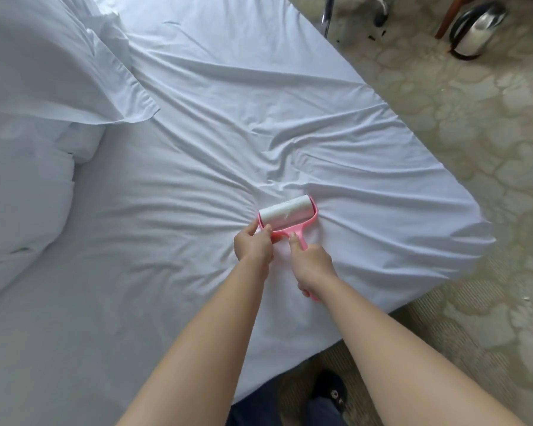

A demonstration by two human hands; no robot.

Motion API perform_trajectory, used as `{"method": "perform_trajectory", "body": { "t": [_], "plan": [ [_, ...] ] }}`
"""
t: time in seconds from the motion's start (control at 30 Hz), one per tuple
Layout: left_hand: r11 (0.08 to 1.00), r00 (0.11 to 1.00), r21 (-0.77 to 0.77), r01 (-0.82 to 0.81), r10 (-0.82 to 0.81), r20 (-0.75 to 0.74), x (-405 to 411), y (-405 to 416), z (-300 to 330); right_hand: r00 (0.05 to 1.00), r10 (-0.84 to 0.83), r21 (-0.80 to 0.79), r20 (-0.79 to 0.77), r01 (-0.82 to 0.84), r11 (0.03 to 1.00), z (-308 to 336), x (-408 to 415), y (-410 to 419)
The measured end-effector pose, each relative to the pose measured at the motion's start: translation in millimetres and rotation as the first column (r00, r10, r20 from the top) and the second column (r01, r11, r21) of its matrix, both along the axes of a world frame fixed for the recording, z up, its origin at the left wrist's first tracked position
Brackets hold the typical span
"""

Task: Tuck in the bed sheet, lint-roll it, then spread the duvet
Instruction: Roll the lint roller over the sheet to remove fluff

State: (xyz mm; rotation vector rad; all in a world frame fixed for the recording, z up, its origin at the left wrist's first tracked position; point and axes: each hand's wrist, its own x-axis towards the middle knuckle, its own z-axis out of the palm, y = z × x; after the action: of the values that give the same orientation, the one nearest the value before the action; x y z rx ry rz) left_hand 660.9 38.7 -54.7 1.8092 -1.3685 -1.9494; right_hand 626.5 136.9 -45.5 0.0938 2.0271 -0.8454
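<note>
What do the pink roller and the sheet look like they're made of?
The lint roller frame looks like smooth, glossy pink plastic; its drum looks like white sticky paper, matte, with a few specks on it. The bed sheet looks like thin woven cloth, matte white, judging by its fine creases.

No readable text, label or number anywhere

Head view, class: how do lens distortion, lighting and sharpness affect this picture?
Head view: wide-angle lens bows the bed sheet edges; soft, even light, only faint shadows in its wrinkles; lint roller fairly sharp, floor corners slightly soft.
</note>
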Motion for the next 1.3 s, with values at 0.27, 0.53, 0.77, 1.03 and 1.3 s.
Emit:
{"method": "perform_trajectory", "body": {
  "t": [0.27,0.53,0.77,1.03,1.3],
  "plan": [
    [0.988,0.992,-0.134,0.073,-0.086,-0.097,26.5,41.9,21.5,0.965,0.104,-0.018,-0.240,-0.112,0.994,13.1,6.7,44.4],
    [0.210,0.429,-0.374,0.903,-0.436,0.791,66.2,15.3,-24.3,0.923,0.218,0.043,-0.316,-0.215,0.976,-1.3,-1.8,73.0],
    [0.340,0.276,-0.103,0.935,-0.512,0.813,63.7,-0.1,-41.2,0.731,0.371,0.171,-0.572,-0.336,0.926,-12.3,0.1,67.7],
    [0.331,0.287,-0.097,0.939,-0.592,0.753,63.8,-6.8,-51.3,0.710,0.303,0.052,-0.636,-0.353,0.934,-6.9,3.0,86.1],
    [0.316,0.274,-0.095,0.944,-0.591,0.759,62.9,-6.3,-47.4,0.634,0.429,0.106,-0.643,-0.481,0.870,-7.2,19.7,128.7]
  ]
}}
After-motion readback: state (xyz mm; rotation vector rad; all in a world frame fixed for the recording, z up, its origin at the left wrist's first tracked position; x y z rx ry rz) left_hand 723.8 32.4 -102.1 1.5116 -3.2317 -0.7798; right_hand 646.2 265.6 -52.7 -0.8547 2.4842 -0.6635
